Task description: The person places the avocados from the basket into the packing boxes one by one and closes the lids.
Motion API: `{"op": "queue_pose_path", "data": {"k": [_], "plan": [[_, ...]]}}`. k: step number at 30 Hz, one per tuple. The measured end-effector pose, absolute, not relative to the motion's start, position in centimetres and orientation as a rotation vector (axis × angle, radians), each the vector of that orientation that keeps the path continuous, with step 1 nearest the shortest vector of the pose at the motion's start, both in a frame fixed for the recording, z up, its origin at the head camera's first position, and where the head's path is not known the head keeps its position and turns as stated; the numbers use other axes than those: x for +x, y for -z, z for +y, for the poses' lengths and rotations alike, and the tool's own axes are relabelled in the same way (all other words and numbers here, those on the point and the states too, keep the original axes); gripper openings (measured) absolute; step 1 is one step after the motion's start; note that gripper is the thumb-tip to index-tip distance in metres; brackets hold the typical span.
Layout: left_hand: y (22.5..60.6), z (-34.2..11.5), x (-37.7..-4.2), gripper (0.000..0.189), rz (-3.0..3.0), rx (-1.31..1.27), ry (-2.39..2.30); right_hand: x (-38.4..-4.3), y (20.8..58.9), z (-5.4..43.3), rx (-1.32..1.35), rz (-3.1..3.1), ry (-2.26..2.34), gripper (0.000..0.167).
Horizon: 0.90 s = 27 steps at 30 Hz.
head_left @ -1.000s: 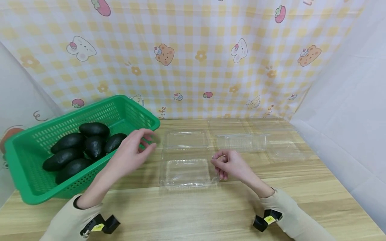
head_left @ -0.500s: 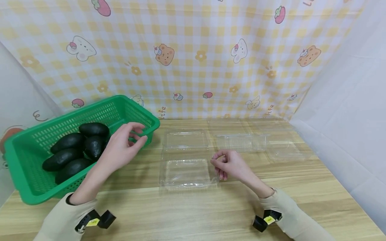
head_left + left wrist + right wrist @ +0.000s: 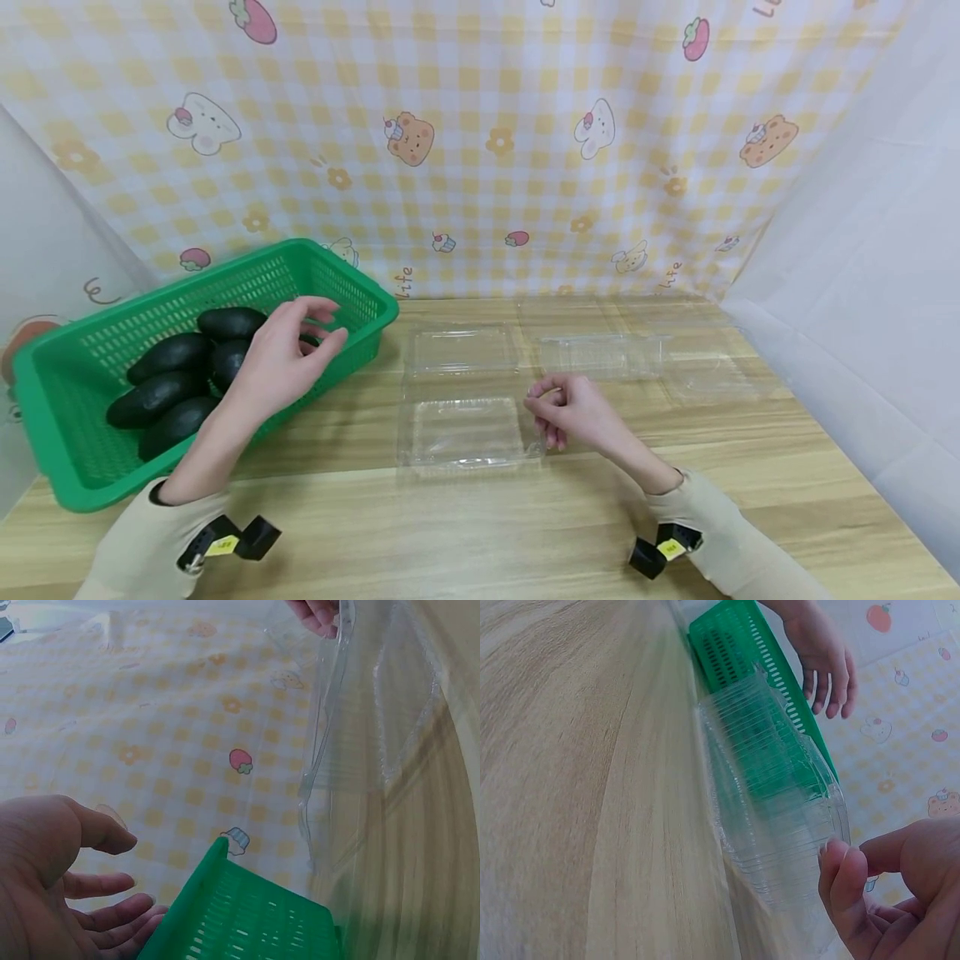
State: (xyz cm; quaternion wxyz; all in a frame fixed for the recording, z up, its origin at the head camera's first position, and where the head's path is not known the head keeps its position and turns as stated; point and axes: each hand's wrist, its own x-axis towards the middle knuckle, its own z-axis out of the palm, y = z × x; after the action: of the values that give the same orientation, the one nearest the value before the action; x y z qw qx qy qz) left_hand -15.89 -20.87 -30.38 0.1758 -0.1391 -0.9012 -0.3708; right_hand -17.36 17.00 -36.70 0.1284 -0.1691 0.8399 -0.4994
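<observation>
The left hand (image 3: 285, 354), its fingers loosely parted and holding nothing, hovers over the green basket (image 3: 367, 342); most dark avocados (image 3: 168, 358) lie left of its fingers. The right hand (image 3: 573, 410) pinches the near clear container (image 3: 467, 429) at its right edge.

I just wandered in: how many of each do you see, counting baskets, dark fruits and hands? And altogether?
Green basket: 1
Dark fruits: 6, one mostly hidden by the left hand
Hands: 2, that one plus the right hand
Total: 9
</observation>
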Motion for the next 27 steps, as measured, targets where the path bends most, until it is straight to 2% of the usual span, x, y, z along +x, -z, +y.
{"op": "queue_pose_path", "data": {"k": [27], "plan": [[27.9,-24.0,-18.3,0.048,-2.781,-0.306,0.922,-17.2,36.6,17.1,-0.518,2.459,1.462,0.022]]}}
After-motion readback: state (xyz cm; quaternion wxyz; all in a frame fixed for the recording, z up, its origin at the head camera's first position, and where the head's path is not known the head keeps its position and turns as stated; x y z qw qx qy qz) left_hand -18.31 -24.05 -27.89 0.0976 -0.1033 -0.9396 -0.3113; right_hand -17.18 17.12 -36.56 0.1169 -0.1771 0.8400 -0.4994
